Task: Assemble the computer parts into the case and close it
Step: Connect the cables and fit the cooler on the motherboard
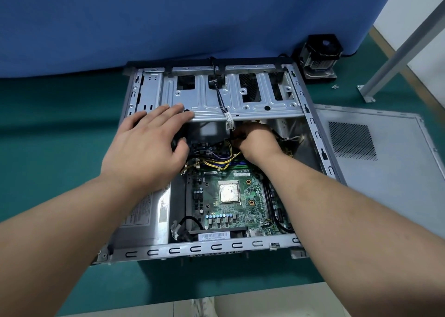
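An open grey computer case (320, 146) lies flat on the green table. Inside it sits a green motherboard (216, 210) with a bare square processor (229, 192) in its middle. My left hand (147, 146) rests flat with straight fingers on the metal drive cage (240, 105) at the case's far side. Just under the cage's edge, my right hand (257, 140) is curled down among a bundle of yellow and black cables (224, 159). Its fingertips are hidden, and it seems to pinch a black cable. A silver power supply (144, 218) lies in the near left corner.
The grey side panel (385, 191) with a vent grille lies flat to the right of the case. A black cooler fan with heatsink (319, 56) stands behind the case's far right corner, with small screws (335, 86) beside it. A blue partition (168, 16) closes the back; a metal leg (395, 59) stands right.
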Action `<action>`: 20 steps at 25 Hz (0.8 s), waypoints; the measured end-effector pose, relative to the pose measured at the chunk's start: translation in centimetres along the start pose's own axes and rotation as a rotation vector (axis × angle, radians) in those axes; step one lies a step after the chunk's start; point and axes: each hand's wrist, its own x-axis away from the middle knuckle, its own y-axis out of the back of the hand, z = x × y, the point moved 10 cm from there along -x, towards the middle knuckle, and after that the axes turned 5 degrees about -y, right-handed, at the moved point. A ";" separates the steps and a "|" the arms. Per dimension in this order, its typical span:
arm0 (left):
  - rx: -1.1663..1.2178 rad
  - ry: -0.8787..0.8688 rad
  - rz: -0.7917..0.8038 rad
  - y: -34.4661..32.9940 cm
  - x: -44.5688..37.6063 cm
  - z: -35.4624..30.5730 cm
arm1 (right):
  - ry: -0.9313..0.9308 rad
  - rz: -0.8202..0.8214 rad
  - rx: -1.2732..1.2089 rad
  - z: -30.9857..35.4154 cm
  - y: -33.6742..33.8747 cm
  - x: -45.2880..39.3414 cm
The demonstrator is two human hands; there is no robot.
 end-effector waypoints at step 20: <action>-0.012 -0.002 0.012 -0.1 0.0 0.1 | -0.104 0.076 0.142 0.3 0.0 0.1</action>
